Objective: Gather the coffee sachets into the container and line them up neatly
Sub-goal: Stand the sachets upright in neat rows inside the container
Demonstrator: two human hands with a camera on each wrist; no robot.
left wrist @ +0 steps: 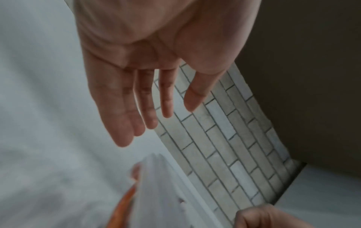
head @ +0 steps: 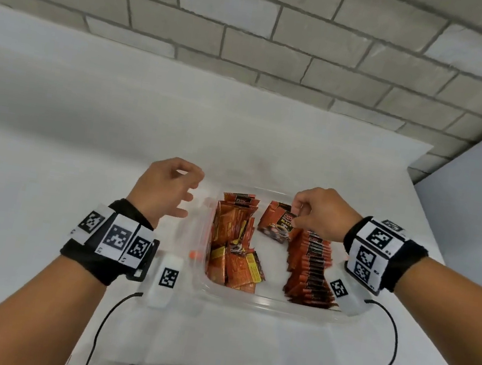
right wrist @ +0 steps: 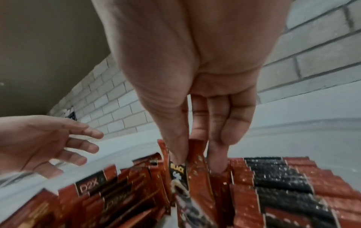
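Right hand [head: 321,214]: you pinched one sachet [head: 277,223] above its neat row [head: 309,270]; left hand [head: 166,191] hovered open, empty; beside it, a jumbled pile [head: 235,245] remained.

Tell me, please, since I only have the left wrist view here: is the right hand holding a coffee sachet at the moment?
Observer: Yes. The right hand pinches a sachet at its top edge, over the clear container.
Operator: Thank you. Are any sachets lined up already?
Observer: A neat row stands on edge along the container's right side.
Operator: And the other side?
Observer: There the left batch is looser; several near the front lie tilted and overlapping.
Operator: Is my left hand touching the container?
Observer: The head view shows the left hand open, beside the container's left wall; contact cannot be told.
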